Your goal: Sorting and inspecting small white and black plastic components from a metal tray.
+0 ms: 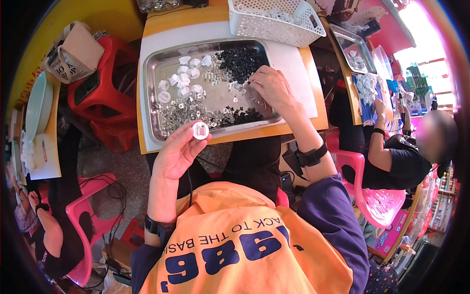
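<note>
My left hand (177,152) is closed at the tray's near edge, its fingertips gripping a round white plastic cap (200,130) with its face turned up. Inside the metal tray (205,45), my right hand (275,88) has its fingers pinched together beside a heap of small black parts (240,63). Whatever lies between those fingertips is too small to make out. More white caps (183,81) are scattered in the tray's left half. Small clear pieces (183,112) spread along its near left side, and a second black pile (243,115) lies near the front.
Behind the tray stands a white perforated basket (274,29) of white parts. A red stool (105,83) is on the left with a paper bag (73,51) on it. Co-workers sit at both sides; the right one (396,161) works at another table.
</note>
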`<state>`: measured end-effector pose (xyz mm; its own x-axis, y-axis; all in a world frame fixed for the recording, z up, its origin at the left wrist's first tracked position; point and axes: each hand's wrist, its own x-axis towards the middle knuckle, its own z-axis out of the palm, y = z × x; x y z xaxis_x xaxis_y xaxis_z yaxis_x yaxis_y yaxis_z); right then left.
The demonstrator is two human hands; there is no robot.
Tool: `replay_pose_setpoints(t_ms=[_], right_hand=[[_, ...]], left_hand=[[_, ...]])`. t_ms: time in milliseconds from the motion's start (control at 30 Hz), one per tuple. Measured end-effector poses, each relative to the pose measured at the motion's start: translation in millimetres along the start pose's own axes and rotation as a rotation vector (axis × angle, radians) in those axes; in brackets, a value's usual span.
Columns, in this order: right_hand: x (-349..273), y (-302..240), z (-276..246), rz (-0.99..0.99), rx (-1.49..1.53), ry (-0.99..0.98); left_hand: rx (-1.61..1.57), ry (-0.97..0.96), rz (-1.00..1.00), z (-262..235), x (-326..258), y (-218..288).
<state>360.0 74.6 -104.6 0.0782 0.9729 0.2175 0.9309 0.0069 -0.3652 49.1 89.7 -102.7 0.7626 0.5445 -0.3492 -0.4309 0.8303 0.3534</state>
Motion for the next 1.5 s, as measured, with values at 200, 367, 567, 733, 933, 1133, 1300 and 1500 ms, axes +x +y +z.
replay_pose_setpoints(t_ms=[200, 367, 567, 733, 933, 1133, 1300, 1500], right_hand=[[5.6, 4.4, 10.2, -0.09, -0.144, -0.051], [3.3, -33.1, -20.9, 0.414, 0.521, -0.084], [-17.6, -51.4, -18.3, 0.58, 1.897, -0.124], [-26.0, -64.3, -10.6, 0.707, 2.173, -0.259], [-28.1, -90.5, -26.6, 0.815, 2.032, -0.245], [-36.6, -89.6, -19.9, 0.704, 2.207, -0.347], [-38.1, -95.8, -20.4, 0.681, 2.281, -0.39], [-41.8, -97.7, -21.7, 0.658, 2.336, -0.457]], left_hand=[[0.033, 0.006, -0.003, -1.0, -1.4, 2.3], [0.034, 0.018, -0.002, 1.2, -1.7, 3.1], [0.034, 0.012, -0.003, 4.3, 0.7, 4.3], [0.034, 0.025, -0.016, 8.1, 3.0, 4.3], [0.035, 0.045, -0.011, 8.5, 2.5, 4.1], [0.039, 0.055, -0.033, 20.4, -1.6, 7.2], [0.038, 0.018, -0.036, 26.6, -4.9, 10.3], [0.072, 0.045, -0.005, 39.9, -8.0, 10.4]])
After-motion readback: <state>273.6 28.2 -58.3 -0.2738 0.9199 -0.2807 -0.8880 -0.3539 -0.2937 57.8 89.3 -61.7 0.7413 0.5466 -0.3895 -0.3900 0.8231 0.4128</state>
